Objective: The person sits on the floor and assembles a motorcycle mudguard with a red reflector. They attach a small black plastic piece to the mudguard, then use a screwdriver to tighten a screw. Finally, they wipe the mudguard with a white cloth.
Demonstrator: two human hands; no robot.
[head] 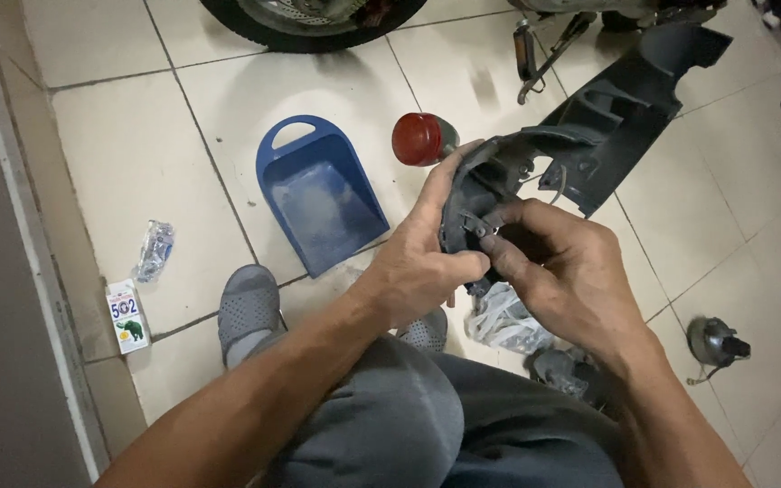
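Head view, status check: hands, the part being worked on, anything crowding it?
Left hand and right hand both grip the dark plastic fender panel, fingers at a small clip. Blue tray and red lens on the floor beside it, not touching.

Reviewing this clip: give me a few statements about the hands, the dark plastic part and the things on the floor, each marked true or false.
1. Both hands grip the dark plastic fender piece. True: the left hand and right hand meet on its near end.
2. The blue dustpan stands upright against a wall. False: it lies flat on the tiled floor.
3. A red lamp lens lies beyond the left hand. True.
4. The small glue box sits inside the dustpan. False: it lies apart, near the wall.
5. The person is barefoot. False: a grey perforated clog shows.
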